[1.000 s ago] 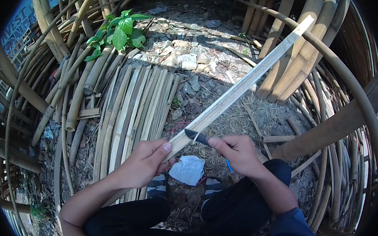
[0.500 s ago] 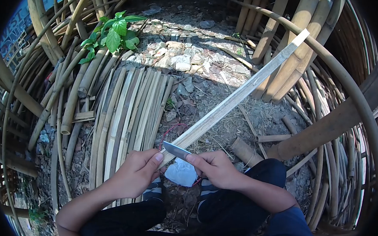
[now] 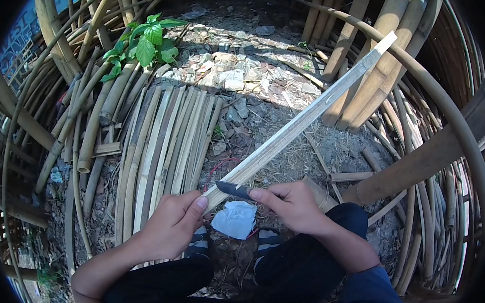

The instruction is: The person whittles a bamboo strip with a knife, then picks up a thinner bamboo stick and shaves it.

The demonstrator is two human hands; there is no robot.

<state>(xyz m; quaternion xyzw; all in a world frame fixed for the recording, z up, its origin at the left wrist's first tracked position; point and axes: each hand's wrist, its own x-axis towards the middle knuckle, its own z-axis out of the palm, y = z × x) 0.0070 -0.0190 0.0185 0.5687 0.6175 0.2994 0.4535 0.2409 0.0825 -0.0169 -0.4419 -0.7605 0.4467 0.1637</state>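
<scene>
A long pale bamboo strip (image 3: 312, 114) slants from the lower middle up to the right. Its near end is held by my left hand (image 3: 174, 222), with the thumb on top. My right hand (image 3: 293, 206) is closed round a knife (image 3: 233, 189), its dark blade lying across the strip just beyond my left thumb. A small curl of wood shows at the blade. Below the knife, a crumpled whitish cloth or bag (image 3: 234, 220) lies on the ground between my feet.
Split bamboo strips (image 3: 169, 139) lie side by side at the left. A leafy green plant (image 3: 146, 45) grows at the upper left. Thick bamboo poles (image 3: 382, 82) stand at the upper right, and a curved pole (image 3: 444, 94) arcs down the right side.
My right hand has moved slightly right and up with the knife, and the blade has tilted flatter across the strip. The strip's far end has risen a little. My left hand has barely moved.
</scene>
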